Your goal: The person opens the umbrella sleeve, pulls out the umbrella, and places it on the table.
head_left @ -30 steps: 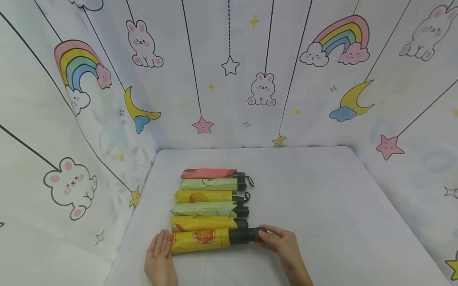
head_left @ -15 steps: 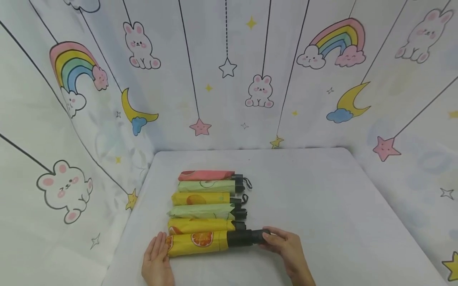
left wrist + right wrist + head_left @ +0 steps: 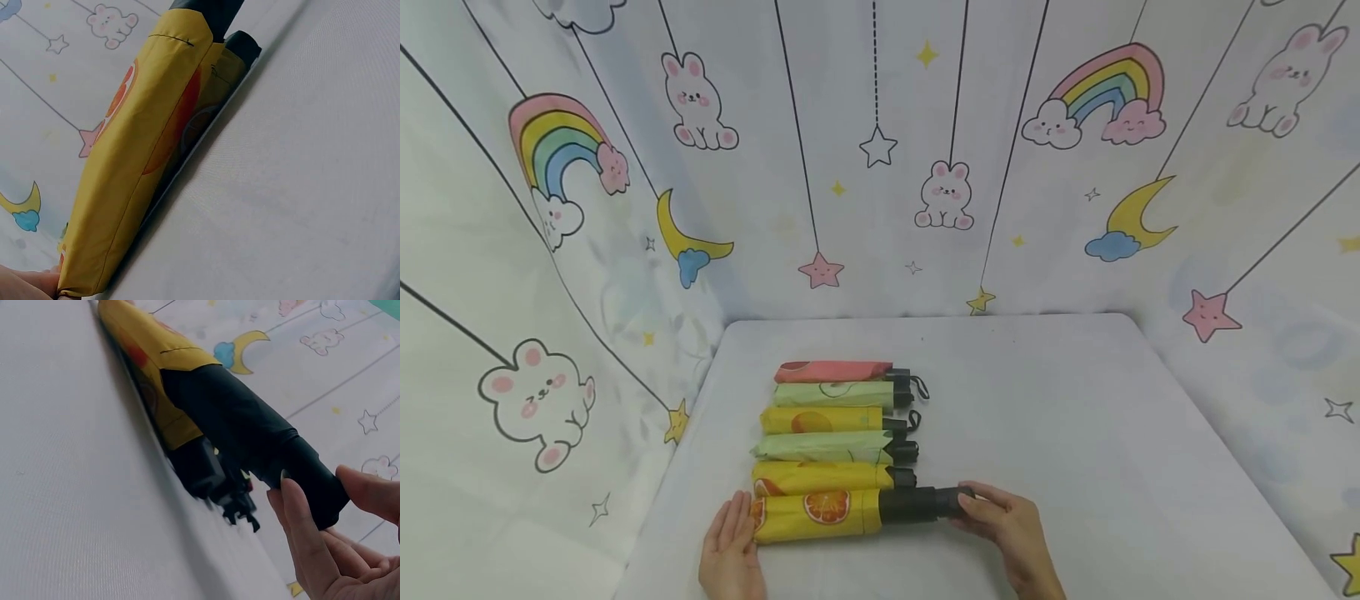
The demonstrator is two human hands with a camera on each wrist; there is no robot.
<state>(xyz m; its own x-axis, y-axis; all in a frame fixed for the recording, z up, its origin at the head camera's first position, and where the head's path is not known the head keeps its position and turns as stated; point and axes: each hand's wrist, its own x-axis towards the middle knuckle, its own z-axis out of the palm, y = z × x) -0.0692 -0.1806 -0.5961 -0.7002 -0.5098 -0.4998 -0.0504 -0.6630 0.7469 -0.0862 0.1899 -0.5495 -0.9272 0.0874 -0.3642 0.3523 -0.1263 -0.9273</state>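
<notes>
A folded yellow umbrella [image 3: 805,518] with orange-slice prints and a black handle end lies nearest me in the head view. My right hand [image 3: 1006,525] pinches the tip of its black handle [image 3: 306,475] between thumb and fingers, plain in the right wrist view. At the other end, my left hand [image 3: 730,546] rests palm up, its straight fingers touching the umbrella's yellow tip. Only a bit of that hand enters the left wrist view, at the lower left. In both wrist views the umbrella looks raised slightly above the one behind it.
Behind it lie several folded umbrellas in a row: yellow [image 3: 820,477], light green [image 3: 823,447], another yellow [image 3: 820,419], another light green [image 3: 831,394] and red [image 3: 832,372]. Their black handles point right. A white table [image 3: 1075,433] bears them, with a printed curtain [image 3: 880,208] around.
My right hand has moved slightly right with the handle tip, and more of the black handle shows. The left hand stays at the yellow tip. The head view has shifted a little.
</notes>
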